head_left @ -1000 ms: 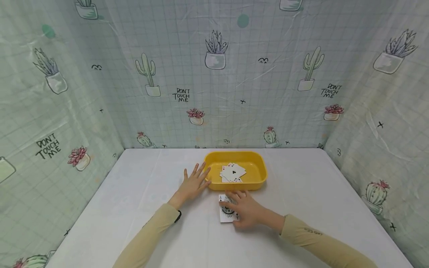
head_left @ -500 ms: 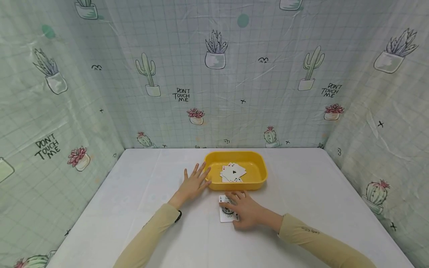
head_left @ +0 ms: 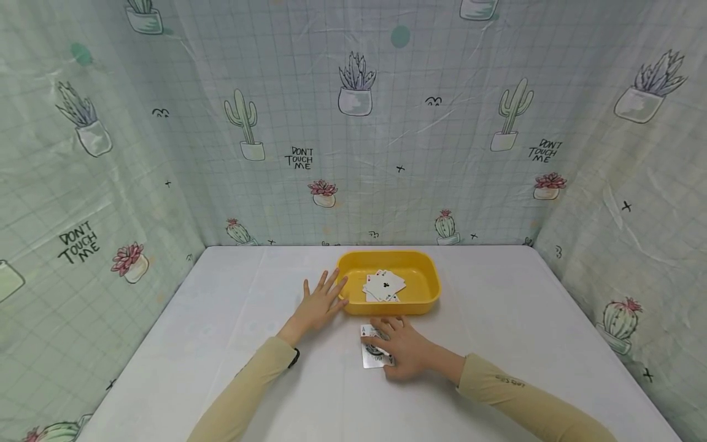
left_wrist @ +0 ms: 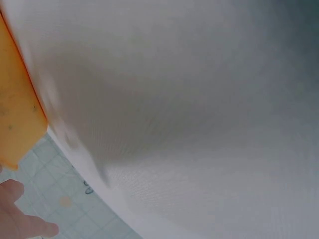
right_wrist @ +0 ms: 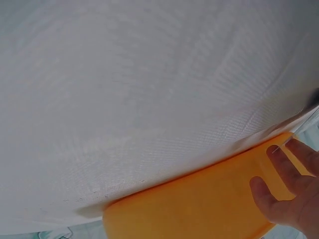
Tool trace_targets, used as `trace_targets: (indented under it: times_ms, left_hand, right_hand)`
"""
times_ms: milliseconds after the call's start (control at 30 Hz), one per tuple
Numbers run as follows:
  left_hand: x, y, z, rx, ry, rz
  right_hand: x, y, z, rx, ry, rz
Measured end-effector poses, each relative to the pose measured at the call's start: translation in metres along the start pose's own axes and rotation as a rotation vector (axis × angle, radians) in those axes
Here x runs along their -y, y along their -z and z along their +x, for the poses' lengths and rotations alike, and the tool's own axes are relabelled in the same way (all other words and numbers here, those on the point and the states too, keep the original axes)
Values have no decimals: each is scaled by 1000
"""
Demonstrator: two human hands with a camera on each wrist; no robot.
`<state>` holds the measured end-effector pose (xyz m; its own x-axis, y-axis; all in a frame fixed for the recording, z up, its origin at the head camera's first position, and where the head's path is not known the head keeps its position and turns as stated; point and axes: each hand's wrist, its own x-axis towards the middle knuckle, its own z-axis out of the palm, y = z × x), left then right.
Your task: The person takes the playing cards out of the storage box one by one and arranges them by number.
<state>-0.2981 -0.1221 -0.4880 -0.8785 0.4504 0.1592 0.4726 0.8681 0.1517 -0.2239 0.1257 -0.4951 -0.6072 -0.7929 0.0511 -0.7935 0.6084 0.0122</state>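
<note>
My left hand (head_left: 316, 307) is spread open with straight fingers, its fingertips at the left rim of the yellow tray (head_left: 428, 306). My right hand (head_left: 407, 347) is over an ace of spades (head_left: 369, 361) lying on the table just in front of the tray. A playing card's thin edge (right_wrist: 304, 123) shows at my right fingertips in the right wrist view, and those fingers pinch it. The rest of that card is mostly hidden under the hand. Inside the tray, several playing cards (head_left: 385, 284) lie in a loose overlapping pile, a club card on top.
A white-covered table (head_left: 265, 270) carries everything. Behind it and at both sides hangs a pale green cloth (head_left: 458, 166) printed with cacti. The tray's near wall (right_wrist: 199, 199) stands close beyond my right fingers.
Under my right fingers a card's edge has tilted up off the ace of spades. My right hand has barely shifted, and the left hand has stayed at the tray.
</note>
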Motion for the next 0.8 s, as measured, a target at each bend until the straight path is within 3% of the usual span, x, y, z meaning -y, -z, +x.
trace_targets:
  times_ms: [300, 567, 800]
  left_hand:
    - [1, -2, 1, -4, 1, -1]
    - [2, -2, 2, -4, -5, -11]
    - [2, -2, 2, -13, -12, -7]
  right_hand:
    - [0, -2, 1, 5, -5, -5]
    - [-1, -4, 1, -33, 18, -49]
    - [-1, -3, -1, -53, 34, -24]
